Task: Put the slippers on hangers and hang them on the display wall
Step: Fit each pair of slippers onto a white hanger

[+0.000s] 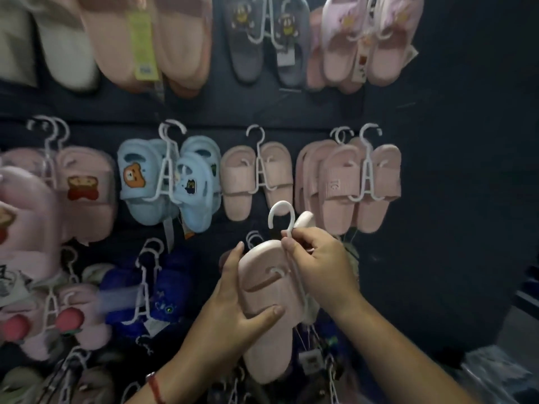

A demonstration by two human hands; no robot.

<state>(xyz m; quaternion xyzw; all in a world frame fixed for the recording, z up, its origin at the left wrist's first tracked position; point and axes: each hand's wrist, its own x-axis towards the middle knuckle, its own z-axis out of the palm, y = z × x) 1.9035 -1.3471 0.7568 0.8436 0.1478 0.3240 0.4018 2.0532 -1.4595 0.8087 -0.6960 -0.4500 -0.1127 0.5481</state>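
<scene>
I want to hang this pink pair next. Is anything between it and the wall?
Yes. Hung pairs crowd the display wall behind the pink slipper: plain pink slippers above, more hangers just behind. The hanger hook is free.

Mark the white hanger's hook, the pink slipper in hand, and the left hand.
white hanger (280,211), head view, top of its hook
pink slipper (267,290), head view, its strap
left hand (233,307), head view, back of hand

A yellow-green paper tag hangs at top left, a white tag with red print at top right. Crumpled clear plastic wrapping lies at lower right. A red cord bracelet shows at the bottom edge.
</scene>
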